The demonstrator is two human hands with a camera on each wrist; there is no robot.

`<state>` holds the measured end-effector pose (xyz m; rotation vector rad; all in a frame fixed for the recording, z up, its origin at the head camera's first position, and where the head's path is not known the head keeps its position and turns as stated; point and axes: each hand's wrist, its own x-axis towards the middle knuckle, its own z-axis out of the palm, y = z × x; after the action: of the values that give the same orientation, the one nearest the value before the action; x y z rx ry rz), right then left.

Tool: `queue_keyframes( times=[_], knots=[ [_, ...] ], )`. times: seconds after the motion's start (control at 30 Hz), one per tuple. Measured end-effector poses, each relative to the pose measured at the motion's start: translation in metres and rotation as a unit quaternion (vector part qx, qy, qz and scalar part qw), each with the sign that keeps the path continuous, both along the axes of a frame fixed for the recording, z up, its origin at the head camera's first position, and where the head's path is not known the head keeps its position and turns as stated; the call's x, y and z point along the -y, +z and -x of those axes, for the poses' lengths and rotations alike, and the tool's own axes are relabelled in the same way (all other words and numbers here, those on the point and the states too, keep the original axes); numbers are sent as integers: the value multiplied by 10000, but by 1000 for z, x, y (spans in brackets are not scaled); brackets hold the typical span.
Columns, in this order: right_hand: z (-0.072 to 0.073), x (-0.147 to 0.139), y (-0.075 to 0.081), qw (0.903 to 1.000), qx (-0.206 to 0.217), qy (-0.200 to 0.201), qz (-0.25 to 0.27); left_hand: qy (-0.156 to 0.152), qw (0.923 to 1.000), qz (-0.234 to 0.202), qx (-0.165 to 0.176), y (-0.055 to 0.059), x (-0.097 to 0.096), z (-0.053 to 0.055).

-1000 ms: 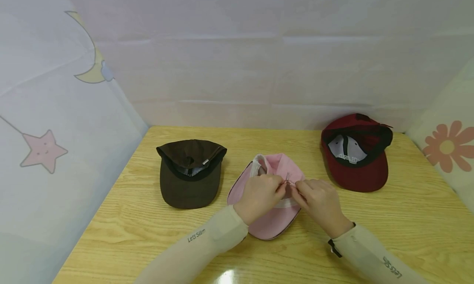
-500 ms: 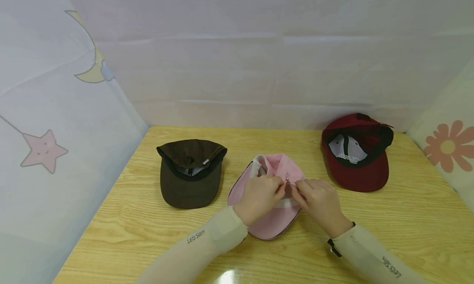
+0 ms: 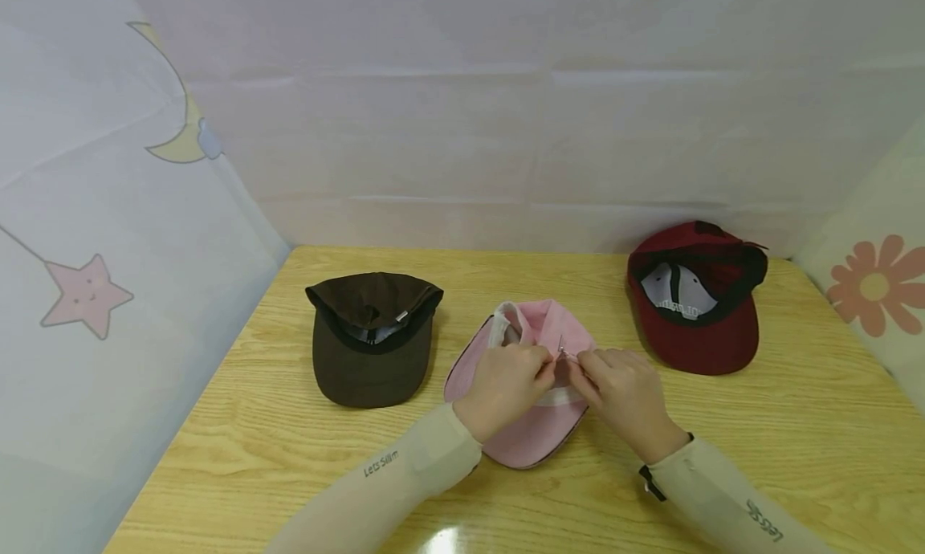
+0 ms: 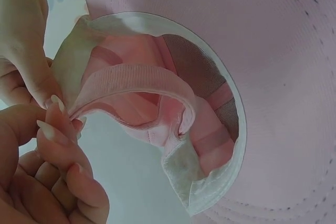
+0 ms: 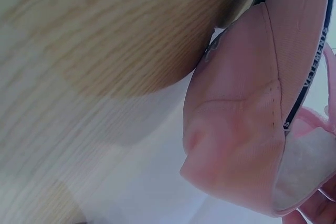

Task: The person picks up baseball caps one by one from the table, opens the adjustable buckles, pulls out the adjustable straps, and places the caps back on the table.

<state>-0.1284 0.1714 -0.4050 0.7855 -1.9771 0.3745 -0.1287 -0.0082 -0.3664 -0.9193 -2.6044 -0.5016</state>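
Note:
A pink cap (image 3: 535, 440) lies upturned mid-table, its brim toward me. My left hand (image 3: 503, 387) pinches the cap's pink back strap (image 4: 134, 80) between thumb and fingers. Opposite it, my right hand (image 3: 623, 392) grips the other part of the strap, the fingertips of both hands nearly meeting. A small metal buckle (image 3: 561, 346) shows between them in the head view; the fingers partly hide it. In the left wrist view the strap loops over the cap's opening. The right wrist view has the cap's outer side (image 5: 231, 124) and some fingertips at the lower right corner.
On the wooden table (image 3: 238, 425), a dark brown cap (image 3: 373, 373) sits to the left. A dark red cap (image 3: 704, 349) is at the back right. Printed cloth (image 3: 448, 136) hangs behind and at both sides.
Both hands stay at the strap with almost no movement. The left forearm has shifted very slightly left; the caps stay in place.

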Motion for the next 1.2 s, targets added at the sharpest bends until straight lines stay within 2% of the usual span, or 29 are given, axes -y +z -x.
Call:
queue_keyframes(
  times=[0.3, 0.4, 0.53, 0.73, 0.93, 1.2],
  knots=[
    [-3, -1, 5, 9996, 246, -58, -124, -29, 10000, 68, 67, 1, 1, -1],
    [-1, -3, 9, 9997, 188, -113, 79, -62, 9996, 100, 237, 0, 3, -2],
    [3, -7, 12, 9993, 40, -152, 326, -95, 9979, -41, 636, -2, 6, -3],
    [4, -9, 10, 9994, 21, -133, 307, -64, 9973, -184, 711, -1, 12, -2],
    [5, -10, 7, 9995, 50, -163, 276, 19, 9951, -167, 979, -1, 19, -3],
    [1, -10, 9, 9989, 336, -275, 166, 232, 9953, -73, 941, -4, 27, -3]
  ],
)
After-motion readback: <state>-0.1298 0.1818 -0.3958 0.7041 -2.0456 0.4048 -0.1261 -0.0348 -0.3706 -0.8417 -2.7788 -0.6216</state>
